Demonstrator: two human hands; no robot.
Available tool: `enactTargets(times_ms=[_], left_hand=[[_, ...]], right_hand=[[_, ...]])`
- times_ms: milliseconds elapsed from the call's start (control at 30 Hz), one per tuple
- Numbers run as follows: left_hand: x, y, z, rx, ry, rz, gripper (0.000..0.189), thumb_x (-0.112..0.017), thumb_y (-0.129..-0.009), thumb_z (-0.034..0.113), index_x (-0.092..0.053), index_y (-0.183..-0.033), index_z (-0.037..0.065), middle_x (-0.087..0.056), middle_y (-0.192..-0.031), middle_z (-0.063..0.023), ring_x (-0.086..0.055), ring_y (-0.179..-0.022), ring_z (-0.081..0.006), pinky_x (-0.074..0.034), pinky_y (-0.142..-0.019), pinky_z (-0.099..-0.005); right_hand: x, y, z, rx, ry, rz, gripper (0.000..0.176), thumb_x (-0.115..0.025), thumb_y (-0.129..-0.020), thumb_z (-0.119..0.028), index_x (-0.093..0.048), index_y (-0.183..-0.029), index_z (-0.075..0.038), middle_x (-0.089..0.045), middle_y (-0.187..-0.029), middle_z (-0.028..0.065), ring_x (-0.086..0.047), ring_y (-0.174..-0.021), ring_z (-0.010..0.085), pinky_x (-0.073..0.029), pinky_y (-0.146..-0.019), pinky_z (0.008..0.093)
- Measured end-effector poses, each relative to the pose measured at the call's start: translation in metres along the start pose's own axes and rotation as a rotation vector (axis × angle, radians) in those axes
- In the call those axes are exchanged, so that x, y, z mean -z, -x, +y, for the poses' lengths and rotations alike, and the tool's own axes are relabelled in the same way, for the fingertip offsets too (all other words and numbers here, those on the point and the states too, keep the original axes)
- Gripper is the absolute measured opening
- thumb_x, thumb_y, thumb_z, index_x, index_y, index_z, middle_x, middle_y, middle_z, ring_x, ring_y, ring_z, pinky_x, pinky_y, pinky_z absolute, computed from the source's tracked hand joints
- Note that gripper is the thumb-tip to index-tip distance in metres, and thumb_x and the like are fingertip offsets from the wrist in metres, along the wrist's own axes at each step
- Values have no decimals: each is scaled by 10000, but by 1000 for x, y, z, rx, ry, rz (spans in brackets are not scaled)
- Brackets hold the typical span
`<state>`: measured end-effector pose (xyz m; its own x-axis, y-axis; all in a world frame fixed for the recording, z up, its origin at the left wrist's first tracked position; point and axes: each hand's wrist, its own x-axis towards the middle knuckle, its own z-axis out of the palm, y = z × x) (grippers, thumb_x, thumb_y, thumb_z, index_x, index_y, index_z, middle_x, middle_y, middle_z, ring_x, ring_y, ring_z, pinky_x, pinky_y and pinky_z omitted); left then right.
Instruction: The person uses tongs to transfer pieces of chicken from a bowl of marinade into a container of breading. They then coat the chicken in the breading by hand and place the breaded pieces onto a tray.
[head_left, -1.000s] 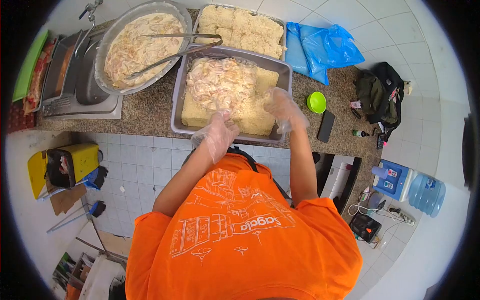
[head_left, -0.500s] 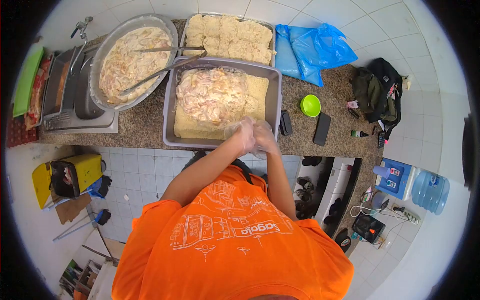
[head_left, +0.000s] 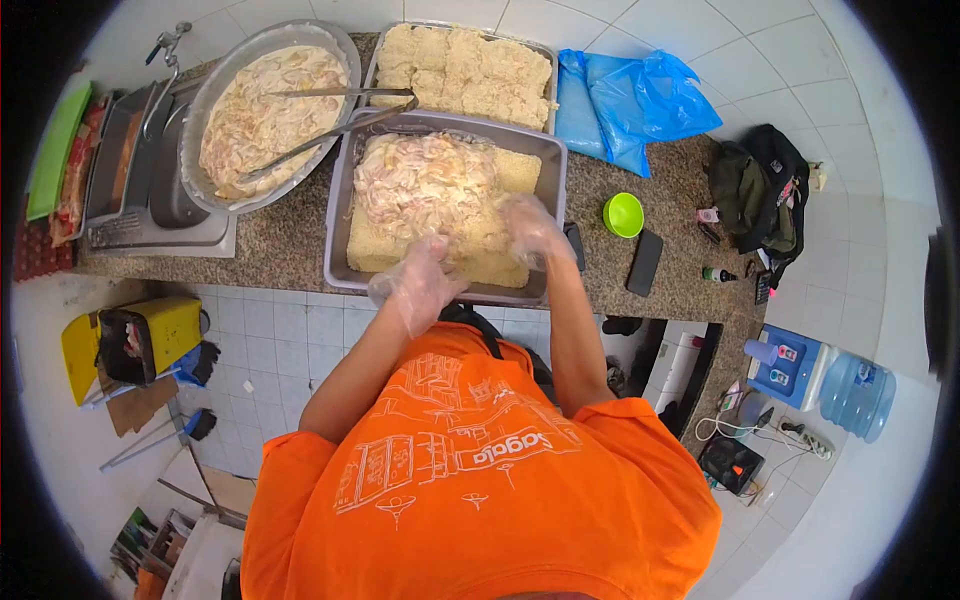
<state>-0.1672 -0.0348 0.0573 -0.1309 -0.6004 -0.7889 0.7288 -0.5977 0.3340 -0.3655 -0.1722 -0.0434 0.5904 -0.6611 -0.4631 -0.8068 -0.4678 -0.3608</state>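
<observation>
The grey tub (head_left: pixel 336 215) stands on the speckled surface (head_left: pixel 680 195) in front of the person, and the heap of pale, wet pieces (head_left: pixel 425 185) lies in it, toward the far left, over a bed of fine crumbs (head_left: pixel 520 172). Both hands wear clear, loose gloves. The left hand (head_left: pixel 415 285) reaches over the tub's near wall, its fingers slightly bent and close to the heap's near edge; whether they grasp any crumbs I cannot tell. The right hand (head_left: pixel 533 230) is inside the tub's right side, fingers bent toward the heap's near right edge; the glove blurs their hold, so I cannot tell whether they are clenched or released. Behind the tub, crumb-coated pieces (head_left: pixel 465 75) fill a metal tray. To the left, a big bowl (head_left: pixel 190 145) contains more wet pieces, and 1 pair of tongs (head_left: pixel 365 121) lies across its rim. To the right are a blue plastic bag (head_left: pixel 635 105), 1 small green bowl (head_left: pixel 623 215) and, just beside that, a dark phone (head_left: pixel 645 263).
</observation>
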Motion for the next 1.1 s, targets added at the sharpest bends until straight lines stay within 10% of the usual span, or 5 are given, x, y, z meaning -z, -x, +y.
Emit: enactTargets(times_ms=[100,567,667,767,1100], left_hand=[[40,-30,-16,80,142,-95,724,-445,-925,322,-185,-1476,-69,-219,-1504,-273,-241,-1401,-438,-273,-1147,-514],[37,-22,-14,46,187,-126,716,-418,-939,277,-145,-1472,-116,-123,-1523,-350,-147,-1448,-437,-190,-1192,-485],[40,-20,-13,72,217,-123,688,-413,-941,255,-165,-1461,-121,-141,-1512,-354,-160,-1443,-435,-188,-1194,-482],[43,-17,-9,71,240,-140,664,-415,-941,237,-185,-1442,-134,-166,-1495,-359,-176,-1436,-436,-197,-1192,-483],[75,4,12,-27,253,-187,591,-401,-949,210,-228,-1391,-142,-252,-1461,-334,-295,-1387,-435,-275,-1172,-483]], right_hand=[[-31,-44,55,460,197,148,148,-591,-768,-165,-657,-781,-34,-635,-796,205,-636,-817,335,-506,-720,438],[-23,-45,32,-196,181,180,250,-640,-784,-270,-712,-886,-54,-689,-1020,185,-621,-1059,320,-464,-909,437],[-113,-79,147,531,419,535,266,-677,-743,-233,-721,-926,-46,-699,-1017,164,-664,-964,344,-530,-861,390],[11,1,1,-32,277,142,288,-692,-722,-235,-733,-940,-50,-699,-1014,169,-659,-983,337,-513,-895,387],[80,48,-29,-10,-48,20,421,-732,-766,-186,-625,-1153,-60,-646,-1048,134,-633,-963,241,-500,-864,338]])
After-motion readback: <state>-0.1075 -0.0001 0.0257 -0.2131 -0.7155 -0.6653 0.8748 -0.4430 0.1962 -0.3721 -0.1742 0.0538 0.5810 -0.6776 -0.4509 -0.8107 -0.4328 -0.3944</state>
